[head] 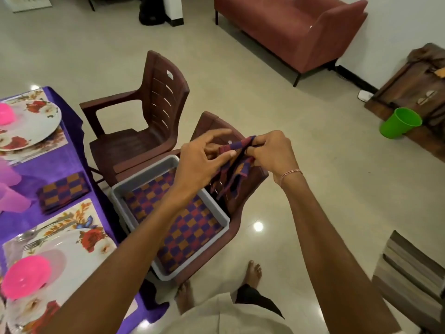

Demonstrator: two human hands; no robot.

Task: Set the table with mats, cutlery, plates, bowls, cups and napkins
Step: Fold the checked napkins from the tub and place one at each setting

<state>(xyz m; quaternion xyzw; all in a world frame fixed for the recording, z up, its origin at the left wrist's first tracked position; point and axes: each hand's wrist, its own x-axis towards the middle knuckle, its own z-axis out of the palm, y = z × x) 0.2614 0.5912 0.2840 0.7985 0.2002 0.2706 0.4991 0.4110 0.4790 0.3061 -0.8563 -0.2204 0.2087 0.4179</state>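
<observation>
Both hands are raised over the near chair (243, 208) and hold one checked napkin (237, 165) between them.

Left hand (202, 162): the thumb is pressed onto the napkin's upper edge with fingers behind it, a pinch. The forefinger stands clear above.

Right hand (269, 153): the fingers are curled round the napkin's top corner and grip it.

The napkin is partly folded. Its lower corners dangle in front of the near chair's backrest, above the far end of the grey tray (227, 227).

The tray sits on the near chair's seat, just beside the table (60, 165). Its floor is covered with checked cloth (185, 225) of the same pattern. I cannot tell how many pieces lie there.

The table is at the left of my view, under a purple cover. A folded napkin (62, 191) lies on it between two floral mats. The near mat (81, 213) carries the near plate (77, 247), with a pink bowl (26, 276) on the plate and cutlery (36, 237) at the plate's far edge. The far mat (55, 141) carries the far plate (36, 121), with a second pink bowl (4, 114) cut off by the frame edge.

The far chair (144, 112) stands just beyond the near one, close to the table's corner. A green cup (399, 122) lies tilted on the floor at the right, against a dark wooden piece. A sofa (289, 27) stands along the far wall. The person's bare foot (252, 273) is on the floor below the tray.
</observation>
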